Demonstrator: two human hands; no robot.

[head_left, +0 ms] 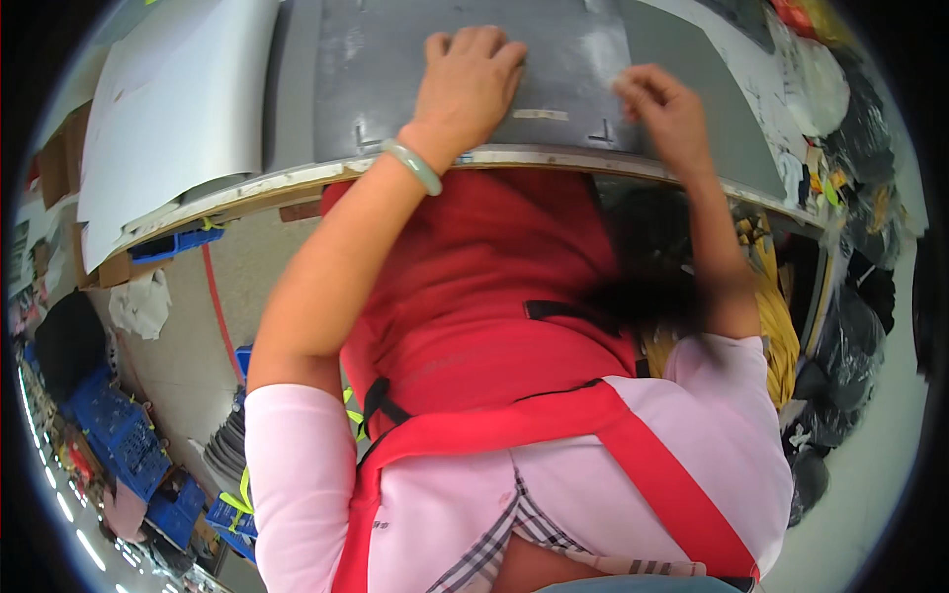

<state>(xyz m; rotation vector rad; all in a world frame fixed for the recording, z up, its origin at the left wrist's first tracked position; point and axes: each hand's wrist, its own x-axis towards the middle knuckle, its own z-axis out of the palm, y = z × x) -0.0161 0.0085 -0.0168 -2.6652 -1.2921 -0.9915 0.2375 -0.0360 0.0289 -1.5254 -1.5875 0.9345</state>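
My left hand (467,84), with a pale green bangle (411,166) on the wrist, rests palm down on a dark grey sheet (395,59). Its fingers are a little bent and spread on the surface. Off to the right, my right hand (670,111) hovers by the sheet's right edge, thumb and fingers drawn together in a pinch. Motion smears it, and whatever sits between the fingertips is too small to name. Between the hands a short pale strip (541,115) lies on the sheet, near a black corner mark (600,130).
A large white sheet (183,89) covers the table's left side and overhangs its front edge. Blue crates (114,425) stand on the floor at left. Black plastic bags (850,336) and yellow cloth (776,326) are at right. My red apron (484,267) meets the table edge.
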